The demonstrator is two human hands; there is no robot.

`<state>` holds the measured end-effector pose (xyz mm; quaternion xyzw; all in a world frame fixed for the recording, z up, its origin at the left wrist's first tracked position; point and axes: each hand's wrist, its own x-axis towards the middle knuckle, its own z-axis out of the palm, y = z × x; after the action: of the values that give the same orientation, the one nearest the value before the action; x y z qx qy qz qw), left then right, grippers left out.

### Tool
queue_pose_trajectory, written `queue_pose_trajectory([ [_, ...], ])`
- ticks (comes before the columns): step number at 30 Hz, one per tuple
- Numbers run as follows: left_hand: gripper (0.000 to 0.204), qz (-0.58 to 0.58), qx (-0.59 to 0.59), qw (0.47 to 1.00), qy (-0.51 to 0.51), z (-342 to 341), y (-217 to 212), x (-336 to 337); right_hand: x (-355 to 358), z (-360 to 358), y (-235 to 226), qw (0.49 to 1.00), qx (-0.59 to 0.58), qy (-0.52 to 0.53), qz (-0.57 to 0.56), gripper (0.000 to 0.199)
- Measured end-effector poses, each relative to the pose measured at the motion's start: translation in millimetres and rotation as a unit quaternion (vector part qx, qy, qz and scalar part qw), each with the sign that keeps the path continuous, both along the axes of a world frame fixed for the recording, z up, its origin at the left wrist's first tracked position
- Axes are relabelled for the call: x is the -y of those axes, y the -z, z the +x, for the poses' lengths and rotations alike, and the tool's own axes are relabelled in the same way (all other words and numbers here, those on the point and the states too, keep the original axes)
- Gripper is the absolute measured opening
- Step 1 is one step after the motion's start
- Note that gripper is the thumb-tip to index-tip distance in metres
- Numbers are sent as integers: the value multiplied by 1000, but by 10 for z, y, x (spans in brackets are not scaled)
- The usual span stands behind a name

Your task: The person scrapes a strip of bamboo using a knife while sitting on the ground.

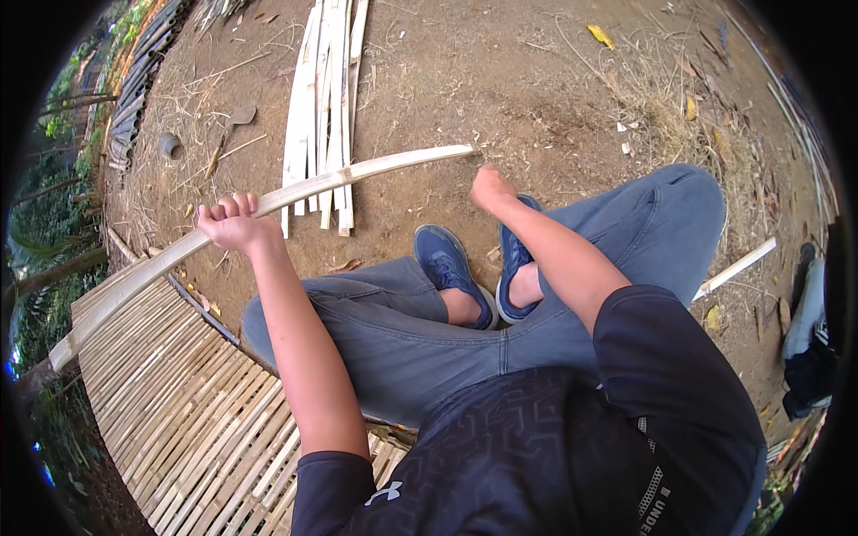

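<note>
A long, pale split-bamboo strip [308, 186] slants across the view, from the far left up to a point just short of my right hand. My left hand [237, 223] is wrapped round it a little left of its middle, palm up. Beyond the strip's far tip, my right hand [493, 188] is closed in a fist, apart from the strip. Whatever that fist holds, if anything, is hidden. Both forearms reach forward over my bent legs in grey trousers [393, 308]. Below the strip's left part lies a seat of bamboo slats [192, 384].
A bundle of pale bamboo strips [323, 85] lies on the dirt ahead. Left of it are a wooden-handled tool [239, 118] with a flat blade and a small grey container [171, 145]. Dark poles [147, 76] line the left side. Another strip [737, 268] lies right of my knee.
</note>
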<state>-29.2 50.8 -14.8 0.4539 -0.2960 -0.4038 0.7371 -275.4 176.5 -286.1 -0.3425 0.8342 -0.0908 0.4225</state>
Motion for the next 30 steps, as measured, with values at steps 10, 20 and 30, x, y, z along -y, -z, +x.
queue_pose_trajectory([
  [10, 39, 11, 15, 999, -28, 8, -40, -62, 98, 210, -534, 991, 25, -124, -48, 34],
  [20, 39, 10, 10, 1000, -6, -141, -59, -67, 28, 81, 24, 1000, 14, -10, 1, 38],
  [30, 40, -31, -16, 991, 132, -90, -67, 47, -13, -326, 401, 993, 21, -104, 43, 40],
])
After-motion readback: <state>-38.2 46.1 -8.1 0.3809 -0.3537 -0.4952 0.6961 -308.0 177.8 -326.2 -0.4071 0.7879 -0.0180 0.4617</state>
